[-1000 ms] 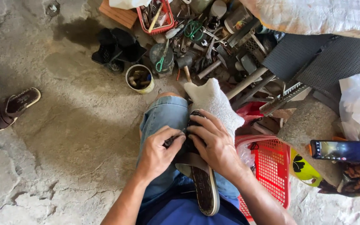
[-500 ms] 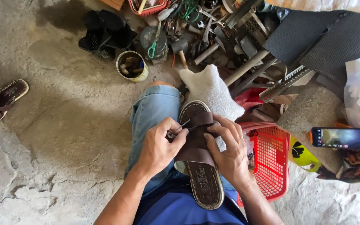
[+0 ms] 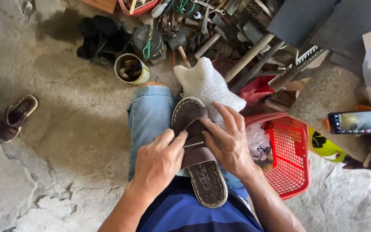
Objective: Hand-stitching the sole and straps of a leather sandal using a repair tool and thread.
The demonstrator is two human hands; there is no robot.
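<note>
A brown sandal (image 3: pixel 197 159) lies along the person's lap, its toe pointing away from the body, over the knee in blue jeans (image 3: pixel 149 116). The left hand (image 3: pixel 157 163) grips the left edge of the sandal's wide strap, with the fingers (image 3: pixel 172 139) bent and pinching a thin metal needle or awl that points across the strap. The right hand (image 3: pixel 228 144) rests on the right side of the strap, its fingers spread and pressing flat on the leather, not clenched. A white cloth (image 3: pixel 209 86) lies just beyond the sandal's toe. A red plastic basket (image 3: pixel 284 159) stands just beside the right forearm. On the concrete floor (image 3: pixel 65 141), a second sandal (image 3: pixel 16 118) lies well apart to the left. A small tin can (image 3: pixel 132 68) stands near the knee, before a heap of metal tools (image 3: pixel 211 25).
</note>
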